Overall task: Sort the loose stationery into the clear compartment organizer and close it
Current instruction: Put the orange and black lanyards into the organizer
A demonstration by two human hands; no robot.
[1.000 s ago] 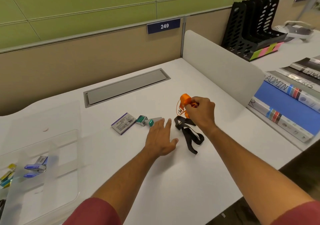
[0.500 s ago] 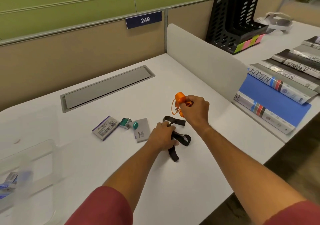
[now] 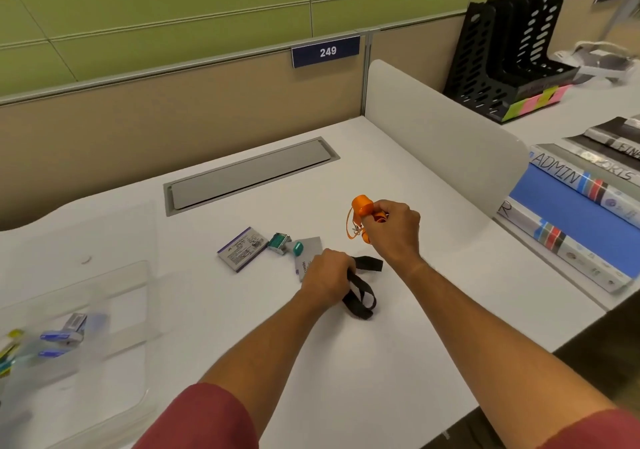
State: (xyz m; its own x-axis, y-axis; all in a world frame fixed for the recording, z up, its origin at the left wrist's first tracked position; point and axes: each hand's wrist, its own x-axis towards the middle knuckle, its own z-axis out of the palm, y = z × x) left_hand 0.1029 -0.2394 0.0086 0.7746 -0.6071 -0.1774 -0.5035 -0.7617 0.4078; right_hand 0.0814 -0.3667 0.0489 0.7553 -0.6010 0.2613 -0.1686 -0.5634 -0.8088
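Left hand: my left hand (image 3: 327, 275) was flat and open on the desk a second ago; now its fingers are curled round the black strap (image 3: 360, 293) in the centre of the frame, gripping it.
Right hand: my right hand (image 3: 393, 229) stays clamped on the orange lanyard (image 3: 362, 208), lifted just above the desk (image 3: 346, 362), right of centre.
Black strap: bunched under my left fingers, its loose loops lying on the desk below and right of that hand.
Still loose: the purple-edged box (image 3: 239, 249), the teal clip (image 3: 278, 242) and the grey card (image 3: 308, 251) lie in a row left of centre, the card touching my left hand.
Organizer: the clear organizer (image 3: 114, 310) sits open at the lower left, well apart from both hands, with blue and yellow items already inside.
Meaning: I judge both straps are now in hand, ready to carry to the organizer; three pieces remain, so closing is some way off.
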